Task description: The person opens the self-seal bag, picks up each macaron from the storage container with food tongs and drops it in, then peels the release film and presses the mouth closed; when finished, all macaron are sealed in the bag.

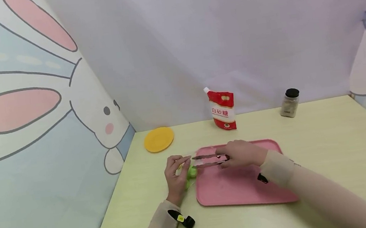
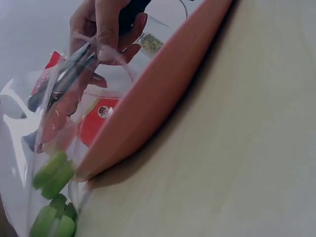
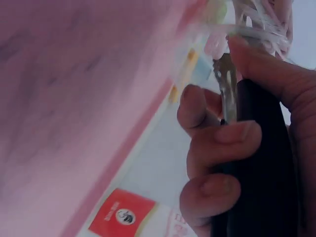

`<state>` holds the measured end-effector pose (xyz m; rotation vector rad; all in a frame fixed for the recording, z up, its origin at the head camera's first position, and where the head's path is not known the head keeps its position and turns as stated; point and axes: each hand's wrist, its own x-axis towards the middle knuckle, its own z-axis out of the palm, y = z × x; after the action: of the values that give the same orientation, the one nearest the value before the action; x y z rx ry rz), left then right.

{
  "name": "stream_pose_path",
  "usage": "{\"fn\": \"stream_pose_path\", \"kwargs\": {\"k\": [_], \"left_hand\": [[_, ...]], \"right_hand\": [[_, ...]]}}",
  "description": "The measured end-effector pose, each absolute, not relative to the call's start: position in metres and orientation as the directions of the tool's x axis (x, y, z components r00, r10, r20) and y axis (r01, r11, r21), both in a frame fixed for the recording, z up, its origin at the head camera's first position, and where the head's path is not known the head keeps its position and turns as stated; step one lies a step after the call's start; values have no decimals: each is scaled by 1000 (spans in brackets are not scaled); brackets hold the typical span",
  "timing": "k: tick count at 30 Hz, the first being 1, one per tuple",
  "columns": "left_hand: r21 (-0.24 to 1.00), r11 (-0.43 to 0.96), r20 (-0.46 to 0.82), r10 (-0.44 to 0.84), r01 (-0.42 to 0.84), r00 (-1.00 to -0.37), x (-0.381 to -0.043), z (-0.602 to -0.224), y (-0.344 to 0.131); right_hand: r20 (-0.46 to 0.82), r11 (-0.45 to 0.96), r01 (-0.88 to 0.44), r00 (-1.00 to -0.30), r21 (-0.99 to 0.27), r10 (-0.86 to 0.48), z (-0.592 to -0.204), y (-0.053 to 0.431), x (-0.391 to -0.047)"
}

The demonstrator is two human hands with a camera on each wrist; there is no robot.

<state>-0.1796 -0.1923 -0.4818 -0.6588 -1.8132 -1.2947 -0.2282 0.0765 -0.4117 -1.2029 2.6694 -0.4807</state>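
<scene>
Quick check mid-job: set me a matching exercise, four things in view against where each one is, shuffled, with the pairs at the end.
Things
1. Black-handled metal tongs
2. Clear plastic bag with green pieces inside
3. Round yellow plate
4. Clear jar with a black lid

Places
A. To the right of the red and white pouch, in the head view
B. Gripped by the right hand
C. Near the back left corner of the pale table
D. Held in the left hand

Pairs: 1-B, 2-D, 3-C, 4-A
</scene>
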Motion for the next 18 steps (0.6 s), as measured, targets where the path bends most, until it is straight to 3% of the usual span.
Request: {"fn": "stream_pose_path", "kwargs": {"k": [4, 8, 18], "left_hand": [[540, 343, 823, -24, 769, -567, -172, -472, -189], [538, 352, 823, -21, 766, -568, -169, -469, -187], [493, 405, 821, 77, 770, -566, -183, -488, -190]], "right_hand": [[-39, 594, -700, -634, -397, -773, -411, 68, -227], [-56, 608, -671, -651, -425, -757, -408, 81, -224], [31, 750, -517, -831, -413, -555, -416, 166, -206]]}}
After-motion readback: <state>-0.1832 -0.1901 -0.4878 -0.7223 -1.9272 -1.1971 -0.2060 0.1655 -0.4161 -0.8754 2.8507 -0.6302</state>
